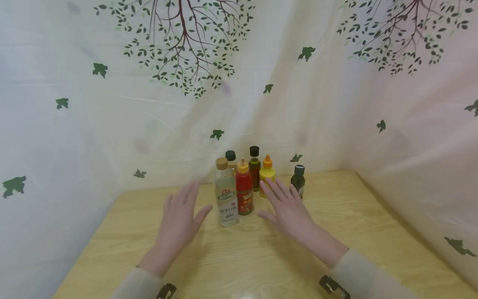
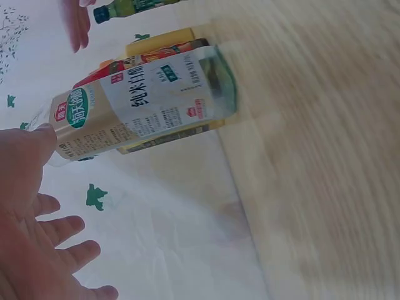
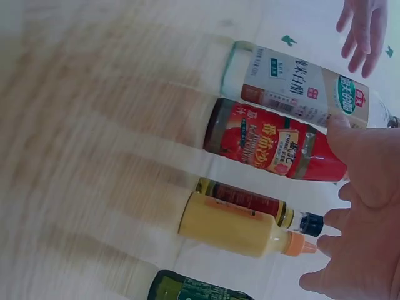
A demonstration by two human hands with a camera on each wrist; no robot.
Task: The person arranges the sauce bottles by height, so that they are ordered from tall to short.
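Left hand (image 1: 178, 218), right hand (image 1: 291, 211): fingers wide, at either side of red bottle (image 1: 244, 192). Clear bottle (image 1: 226, 201): just left of it.

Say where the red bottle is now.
In the head view, the red bottle stands just below mid-picture, immediately right of the tan-capped bottle and left of the yellow bottle.

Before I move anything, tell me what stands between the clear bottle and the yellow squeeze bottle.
The red bottle stands between them; a black-capped bottle shows farther back. The head and right wrist views show both.
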